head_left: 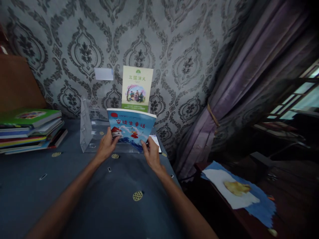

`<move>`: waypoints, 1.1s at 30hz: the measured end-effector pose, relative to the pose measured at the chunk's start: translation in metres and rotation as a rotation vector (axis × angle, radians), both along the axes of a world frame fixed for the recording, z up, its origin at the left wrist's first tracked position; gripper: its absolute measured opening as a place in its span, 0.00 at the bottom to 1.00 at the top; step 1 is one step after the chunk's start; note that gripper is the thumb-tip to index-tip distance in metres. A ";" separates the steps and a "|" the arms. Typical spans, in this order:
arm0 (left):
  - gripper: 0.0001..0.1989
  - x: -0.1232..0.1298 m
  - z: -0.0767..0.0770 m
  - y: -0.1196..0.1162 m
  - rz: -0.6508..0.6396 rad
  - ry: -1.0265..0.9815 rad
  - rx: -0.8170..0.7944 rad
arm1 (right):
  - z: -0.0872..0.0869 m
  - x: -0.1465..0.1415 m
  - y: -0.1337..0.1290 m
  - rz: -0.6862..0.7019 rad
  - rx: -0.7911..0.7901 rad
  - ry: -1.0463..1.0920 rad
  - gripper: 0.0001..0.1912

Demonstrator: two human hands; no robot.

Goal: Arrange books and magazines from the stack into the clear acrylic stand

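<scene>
A blue book with red characters on its cover is held upright, slightly bowed, between both hands. My left hand grips its lower left corner and my right hand its lower right corner, thumbs on the cover. Behind it, a clear plastic rack stands on the table against the wall. A cream and green book stands upright at the rack's upper right. Part of the rack is hidden by the blue book. A phone with a lit screen lies partly behind my right hand.
Stacked books lie on the blue tablecloth at the left, beside a brown panel. A purple curtain hangs at the right. Lower right, a white sheet with a yellowish item lies on blue cloth.
</scene>
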State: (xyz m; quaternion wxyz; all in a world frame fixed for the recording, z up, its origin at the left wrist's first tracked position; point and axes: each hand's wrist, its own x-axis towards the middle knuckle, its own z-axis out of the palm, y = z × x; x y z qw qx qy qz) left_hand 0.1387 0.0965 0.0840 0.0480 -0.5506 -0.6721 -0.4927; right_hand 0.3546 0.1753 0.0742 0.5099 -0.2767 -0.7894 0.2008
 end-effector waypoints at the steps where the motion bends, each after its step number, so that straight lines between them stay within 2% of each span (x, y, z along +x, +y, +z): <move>1: 0.16 -0.002 -0.003 0.001 -0.010 -0.006 -0.016 | -0.002 -0.001 0.000 0.005 -0.003 -0.004 0.12; 5: 0.20 -0.008 -0.012 0.002 0.011 -0.012 -0.050 | -0.010 -0.004 0.000 0.017 -0.001 -0.008 0.11; 8: 0.24 -0.012 -0.016 0.004 0.024 -0.027 -0.058 | -0.006 -0.006 -0.002 0.015 0.002 -0.032 0.10; 10: 0.26 -0.015 -0.018 0.006 -0.006 -0.077 -0.045 | 0.006 -0.006 -0.003 0.013 0.008 -0.115 0.09; 16: 0.28 -0.023 -0.021 0.010 -0.141 -0.276 0.047 | 0.068 -0.004 -0.003 0.079 0.054 -0.549 0.04; 18: 0.27 -0.023 -0.019 0.009 -0.179 -0.306 0.043 | 0.078 -0.003 0.000 0.118 0.054 -0.596 0.02; 21: 0.25 -0.017 -0.014 0.006 -0.180 -0.290 0.023 | 0.080 -0.001 0.008 0.138 0.047 -0.577 0.02; 26: 0.22 -0.006 -0.004 -0.001 -0.097 -0.182 -0.021 | 0.077 0.007 0.022 0.182 0.034 -0.548 0.05; 30: 0.21 -0.002 0.004 0.001 -0.058 -0.126 -0.068 | 0.082 0.013 0.027 0.216 0.028 -0.535 0.09; 33: 0.21 -0.001 0.011 0.004 -0.031 -0.074 -0.043 | 0.085 0.016 0.027 0.203 0.039 -0.500 0.09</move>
